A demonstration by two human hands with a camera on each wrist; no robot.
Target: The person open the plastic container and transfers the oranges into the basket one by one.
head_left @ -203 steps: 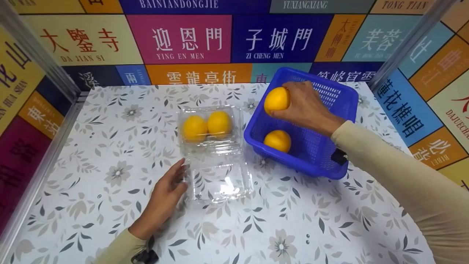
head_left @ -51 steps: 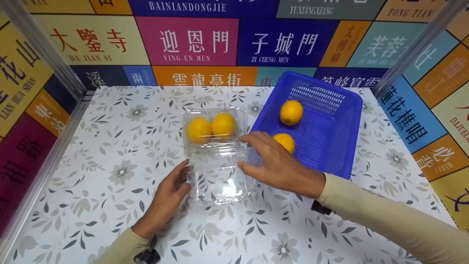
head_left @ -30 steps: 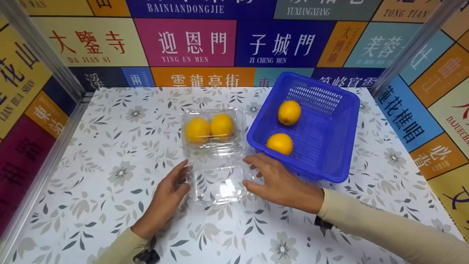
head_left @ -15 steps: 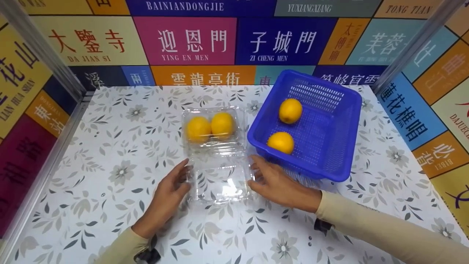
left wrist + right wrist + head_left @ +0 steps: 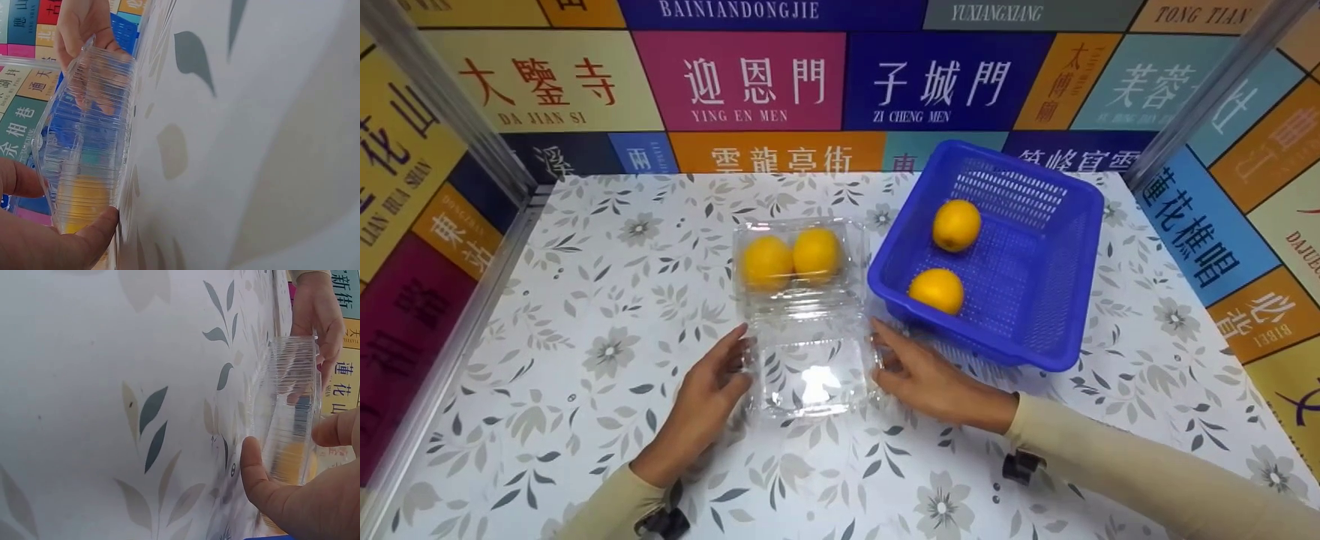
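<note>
A clear plastic clamshell box (image 5: 810, 375) lies opened flat on the table. Two oranges (image 5: 816, 255) sit side by side in its far half. My left hand (image 5: 701, 405) holds the left edge of the near half, thumb and a finger bent at its side wall in the left wrist view. On the opposite edge, my right hand (image 5: 930, 379) grips the same half; its thumb and a finger are at the wall in the right wrist view. Some fingertips are hidden behind the plastic. Two more oranges (image 5: 957, 225) lie in the blue basket (image 5: 1035, 292).
The basket stands right of the box, close beyond my right hand. A white cloth with a leaf pattern (image 5: 607, 352) covers the table. Printed panels (image 5: 742, 82) with metal posts close off the back and both sides.
Earlier my right hand held an orange over the basket; that orange now lies in it. The hand has since come down to the box's right edge. My left hand stays put.
</note>
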